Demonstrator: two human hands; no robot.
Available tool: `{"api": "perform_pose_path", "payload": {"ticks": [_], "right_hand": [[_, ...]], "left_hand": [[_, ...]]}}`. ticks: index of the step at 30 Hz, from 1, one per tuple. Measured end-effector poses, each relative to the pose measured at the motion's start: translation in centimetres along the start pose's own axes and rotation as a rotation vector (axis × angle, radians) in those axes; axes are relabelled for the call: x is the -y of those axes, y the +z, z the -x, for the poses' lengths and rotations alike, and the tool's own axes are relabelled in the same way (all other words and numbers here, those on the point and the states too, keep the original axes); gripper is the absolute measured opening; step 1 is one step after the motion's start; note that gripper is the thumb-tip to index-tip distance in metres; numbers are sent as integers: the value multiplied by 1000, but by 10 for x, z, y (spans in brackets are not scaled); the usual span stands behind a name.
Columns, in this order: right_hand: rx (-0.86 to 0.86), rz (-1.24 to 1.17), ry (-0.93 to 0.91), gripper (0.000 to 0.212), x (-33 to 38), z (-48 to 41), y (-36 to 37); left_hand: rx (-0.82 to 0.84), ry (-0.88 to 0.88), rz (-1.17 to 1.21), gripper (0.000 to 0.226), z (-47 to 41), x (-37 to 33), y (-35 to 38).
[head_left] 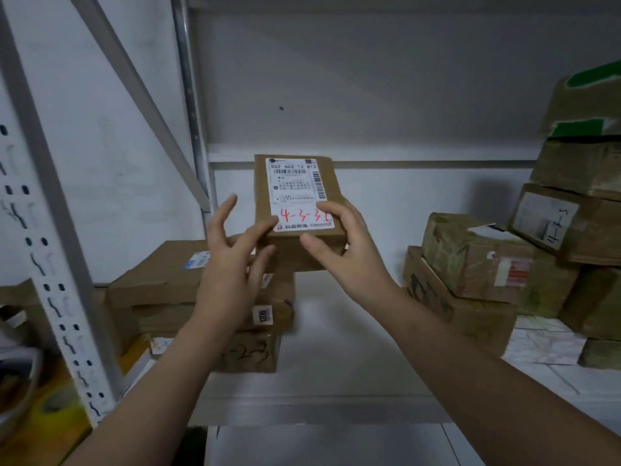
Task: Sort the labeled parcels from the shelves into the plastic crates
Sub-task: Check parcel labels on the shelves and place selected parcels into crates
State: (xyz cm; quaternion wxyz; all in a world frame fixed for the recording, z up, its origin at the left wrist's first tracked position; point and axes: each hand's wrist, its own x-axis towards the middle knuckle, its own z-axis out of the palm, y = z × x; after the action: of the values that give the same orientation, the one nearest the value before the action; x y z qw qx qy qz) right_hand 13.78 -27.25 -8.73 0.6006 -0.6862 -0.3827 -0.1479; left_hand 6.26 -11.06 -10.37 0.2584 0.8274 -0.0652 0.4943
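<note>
The right hand (349, 250) grips a small cardboard parcel (299, 203) at its lower right corner, thumb on the near face and fingers curled over the white shipping label (295, 186), which bears red handwriting starting "4-3-". The left hand (232, 257) is spread, its straight fingertips touching the parcel's lower left edge. The parcel is held above the white shelf (336, 364), between a stack of flat cardboard boxes (161, 280) on the left and a pile of taped boxes (487, 264) on the right.
</note>
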Motion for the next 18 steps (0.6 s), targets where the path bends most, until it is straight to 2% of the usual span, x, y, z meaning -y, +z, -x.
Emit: {"api": "perform_pose_path", "payload": {"ticks": [2,6,10,14,18], "right_hand": [[56,82,21,54,1,-6,11],[21,124,76,59,-2,-13,34],[8,203,64,59,-7,-10,58],[-39,258,72,60,-16,-3,74],[13,321,56,63,-26,1,80]], "left_hand": [[13,-77,-48,38,-11,5,-11],[114,-151,-137,40,-22,17,-28],[210,-225,-219,65,-13,29,-31],[248,-189,-284,70,-6,43,-30],[283,-143,-424,64,1,50,-28]]}}
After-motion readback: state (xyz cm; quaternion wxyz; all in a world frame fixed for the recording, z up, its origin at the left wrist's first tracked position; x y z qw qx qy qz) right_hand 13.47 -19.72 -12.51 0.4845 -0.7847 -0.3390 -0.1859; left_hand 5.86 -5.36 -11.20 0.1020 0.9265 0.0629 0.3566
